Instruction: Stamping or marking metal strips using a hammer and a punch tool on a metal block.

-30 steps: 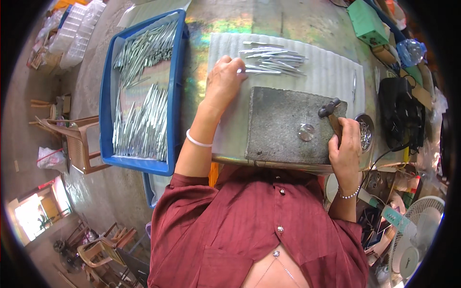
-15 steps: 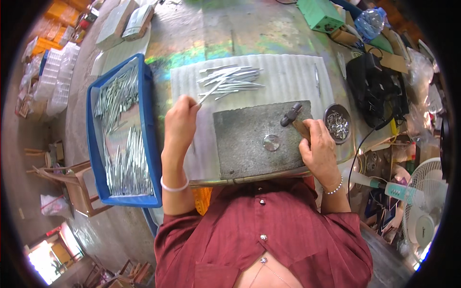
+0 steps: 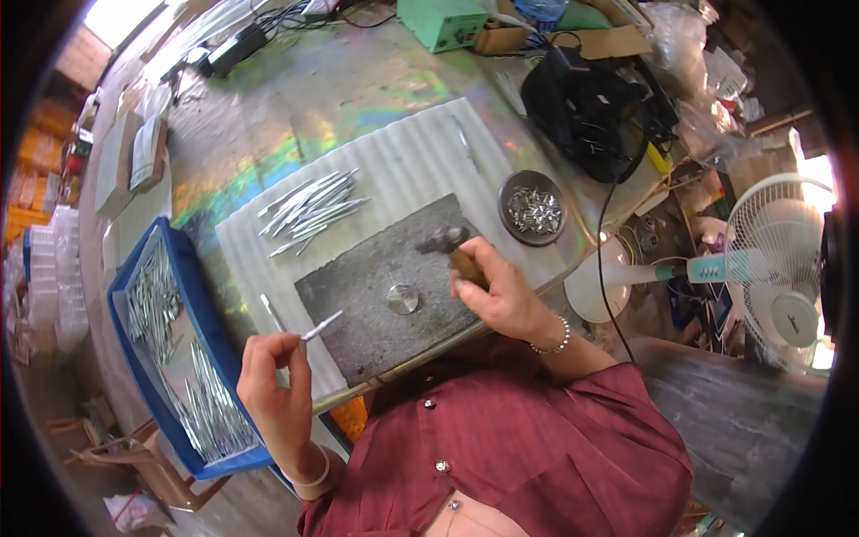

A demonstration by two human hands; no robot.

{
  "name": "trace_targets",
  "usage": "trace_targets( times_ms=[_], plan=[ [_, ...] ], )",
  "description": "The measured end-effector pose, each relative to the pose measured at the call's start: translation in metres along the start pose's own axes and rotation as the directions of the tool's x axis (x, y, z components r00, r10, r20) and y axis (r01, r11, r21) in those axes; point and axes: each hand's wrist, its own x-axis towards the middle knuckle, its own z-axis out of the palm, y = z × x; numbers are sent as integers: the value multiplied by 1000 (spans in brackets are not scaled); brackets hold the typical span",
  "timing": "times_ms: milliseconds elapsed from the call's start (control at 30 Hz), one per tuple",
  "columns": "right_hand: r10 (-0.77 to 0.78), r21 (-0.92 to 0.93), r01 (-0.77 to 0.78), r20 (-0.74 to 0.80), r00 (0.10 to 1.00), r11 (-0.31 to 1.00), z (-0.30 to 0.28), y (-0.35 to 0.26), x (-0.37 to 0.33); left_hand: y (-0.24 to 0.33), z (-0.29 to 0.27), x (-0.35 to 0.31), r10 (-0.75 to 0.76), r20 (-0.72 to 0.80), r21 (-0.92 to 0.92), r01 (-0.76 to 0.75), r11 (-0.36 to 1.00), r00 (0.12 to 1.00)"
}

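Between the thumb and fingers of my left hand [image 3: 276, 380] is a thin silver metal rod [image 3: 324, 325], its tip reaching over the left edge of a dark stone slab [image 3: 367, 345]. My right hand [image 3: 508, 300] grips the wooden handle of a small hammer [image 3: 443, 239]; the dark head is over the slab's far right part. A shiny round metal disc [image 3: 403, 299] lies on the slab between my hands. Beyond the slab, a loose pile of similar rods [image 3: 313, 210] rests on a white foam sheet [image 3: 407, 148]. Another slim silver piece [image 3: 270, 313] lies near my left fingers.
A blue tray [image 3: 168, 234] full of rods stands at the left. Right of the slab is a dark bowl [image 3: 507, 234] of small metal pieces. A black bag [image 3: 573, 112], a cable, a green box [image 3: 440, 22] and a white fan [image 3: 778, 268] are farther right and back.
The view has turned. My left hand has come from beside the rod pile to the slab's left edge, with a rod in its fingers. My right hand still holds the hammer.
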Motion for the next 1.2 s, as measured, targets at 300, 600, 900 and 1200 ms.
trace_targets(
  times_ms=[300,600,900,1200],
  plan=[
    [-11,-21,4,-351,936,1000,-62,13,6,6,22,5,31,64,-49,-28,998,997],
    [-91,-678,-246,-420,903,693,-109,48,21,-16,45,-6,-72,146,-188,99,977,987],
    [-141,-681,-153,-356,924,716,-111,51,37,-21,45,-16,-36,144,-183,62,981,989],
    [10,-311,-150,-409,913,939,-121,52,40,-26,55,-11,-18,146,-219,50,974,989]
  ],
)
